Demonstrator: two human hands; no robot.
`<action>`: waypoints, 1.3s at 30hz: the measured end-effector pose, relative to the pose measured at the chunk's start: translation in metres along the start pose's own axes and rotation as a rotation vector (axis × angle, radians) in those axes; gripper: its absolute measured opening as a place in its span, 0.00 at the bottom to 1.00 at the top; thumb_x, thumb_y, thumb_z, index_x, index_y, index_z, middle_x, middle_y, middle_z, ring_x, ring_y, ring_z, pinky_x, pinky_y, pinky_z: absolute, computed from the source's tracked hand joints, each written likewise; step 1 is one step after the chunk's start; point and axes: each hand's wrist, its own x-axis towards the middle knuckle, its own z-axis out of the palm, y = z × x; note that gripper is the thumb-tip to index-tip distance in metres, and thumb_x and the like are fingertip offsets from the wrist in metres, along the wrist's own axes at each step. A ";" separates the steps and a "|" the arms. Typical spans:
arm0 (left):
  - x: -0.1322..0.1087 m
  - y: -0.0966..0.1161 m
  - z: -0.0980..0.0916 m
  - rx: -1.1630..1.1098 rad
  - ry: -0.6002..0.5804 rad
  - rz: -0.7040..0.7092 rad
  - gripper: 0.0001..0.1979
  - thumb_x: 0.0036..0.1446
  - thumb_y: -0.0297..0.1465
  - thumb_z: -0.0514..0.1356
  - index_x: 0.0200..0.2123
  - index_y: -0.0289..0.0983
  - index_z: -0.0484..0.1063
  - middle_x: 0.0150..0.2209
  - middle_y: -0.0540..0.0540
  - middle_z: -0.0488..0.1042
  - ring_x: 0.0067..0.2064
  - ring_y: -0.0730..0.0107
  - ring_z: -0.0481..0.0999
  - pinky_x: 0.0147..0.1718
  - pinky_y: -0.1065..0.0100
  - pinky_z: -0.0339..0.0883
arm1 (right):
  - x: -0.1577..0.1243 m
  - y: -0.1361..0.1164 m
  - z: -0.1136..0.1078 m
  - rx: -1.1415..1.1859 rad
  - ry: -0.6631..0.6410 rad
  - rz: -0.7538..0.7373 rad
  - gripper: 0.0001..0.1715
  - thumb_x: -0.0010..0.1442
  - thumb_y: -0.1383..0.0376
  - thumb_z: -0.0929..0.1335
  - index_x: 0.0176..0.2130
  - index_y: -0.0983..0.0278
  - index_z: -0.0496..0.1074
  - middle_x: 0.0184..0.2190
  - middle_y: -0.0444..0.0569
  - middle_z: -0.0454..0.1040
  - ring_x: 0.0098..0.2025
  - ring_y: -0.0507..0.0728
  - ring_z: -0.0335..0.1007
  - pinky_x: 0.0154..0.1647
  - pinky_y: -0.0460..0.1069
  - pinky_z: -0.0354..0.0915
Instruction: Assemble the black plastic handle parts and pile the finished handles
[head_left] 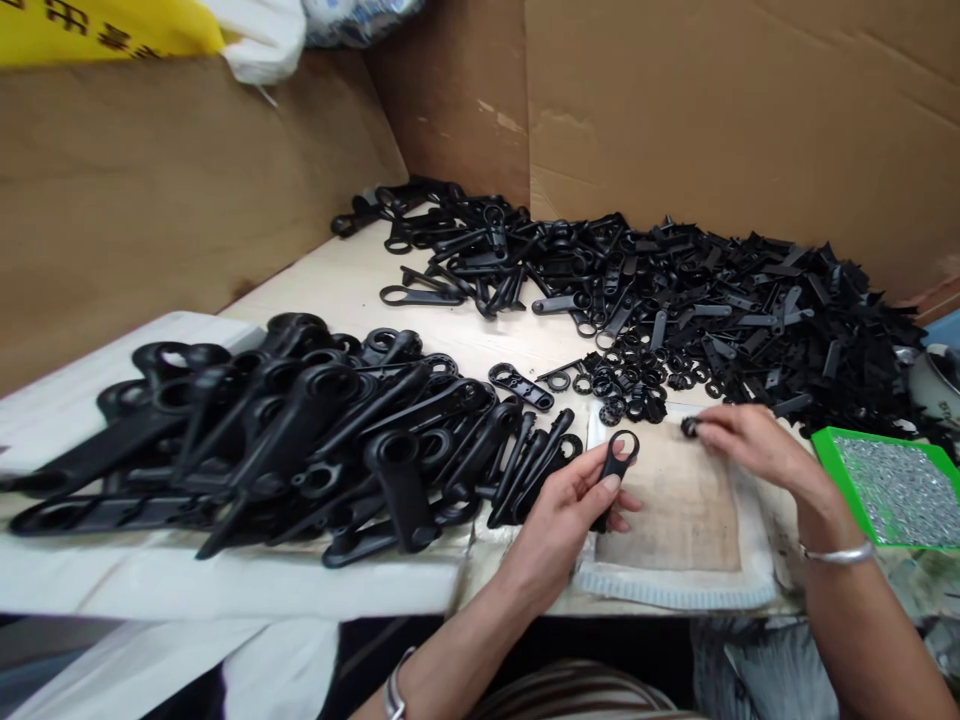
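My left hand (574, 505) grips a black plastic handle (616, 460) with a ring at its top end, held upright over a worn cloth pad (679, 520). My right hand (739, 435) pinches a small black ring (688, 427) at the pad's far edge. Just beyond the pad lies a scatter of small black rings (630, 385). To the left, a stack of assembled black handles (315, 440) lies on white sheets.
A large heap of loose black handles and flat parts (675, 290) fills the back of the table. A green tray of small silver pieces (896, 485) sits at right, a bowl (937, 385) behind it. Cardboard walls (712, 100) enclose the back and left.
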 end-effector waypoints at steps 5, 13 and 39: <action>0.000 -0.001 0.005 -0.026 -0.024 -0.032 0.26 0.46 0.38 0.71 0.49 0.38 0.77 0.56 0.38 0.72 0.33 0.69 0.78 0.26 0.71 0.71 | -0.026 -0.024 0.009 -0.170 -0.140 0.057 0.16 0.67 0.60 0.61 0.34 0.62 0.75 0.32 0.48 0.78 0.35 0.57 0.73 0.35 0.50 0.61; -0.001 -0.002 0.005 -0.116 0.028 -0.053 0.23 0.45 0.34 0.73 0.47 0.40 0.79 0.55 0.41 0.75 0.52 0.52 0.77 0.41 0.66 0.74 | -0.035 -0.035 0.032 -0.216 0.035 -0.098 0.11 0.68 0.65 0.62 0.46 0.60 0.71 0.43 0.50 0.73 0.44 0.57 0.72 0.41 0.50 0.67; -0.001 -0.013 0.000 0.267 -0.170 0.279 0.24 0.61 0.27 0.58 0.61 0.44 0.68 0.60 0.47 0.71 0.61 0.59 0.69 0.63 0.61 0.58 | -0.026 -0.091 0.067 0.475 0.654 -0.059 0.10 0.57 0.62 0.73 0.40 0.61 0.76 0.40 0.49 0.74 0.36 0.54 0.73 0.35 0.50 0.77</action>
